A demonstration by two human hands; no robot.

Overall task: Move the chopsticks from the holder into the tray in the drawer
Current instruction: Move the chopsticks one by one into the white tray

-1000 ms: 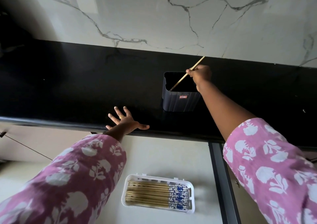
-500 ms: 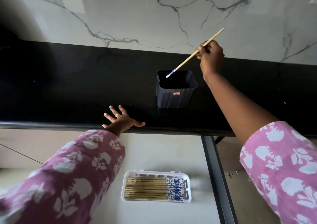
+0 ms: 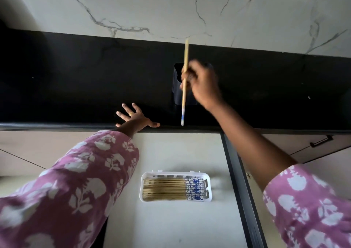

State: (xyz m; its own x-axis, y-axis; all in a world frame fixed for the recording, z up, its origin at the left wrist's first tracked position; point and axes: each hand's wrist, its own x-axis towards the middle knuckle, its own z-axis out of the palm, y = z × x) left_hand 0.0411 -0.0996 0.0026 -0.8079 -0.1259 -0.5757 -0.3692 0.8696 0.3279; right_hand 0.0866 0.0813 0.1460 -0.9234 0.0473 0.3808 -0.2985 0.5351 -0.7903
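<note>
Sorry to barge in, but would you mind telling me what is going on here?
A person is moving chopsticks from the holder on the counter to the tray in the open drawer. The right hand pinches one chopstick in front of the holder, painted tip pointing down. The left hand rests flat on the counter edge. The tray holds a row of chopsticks.
</note>
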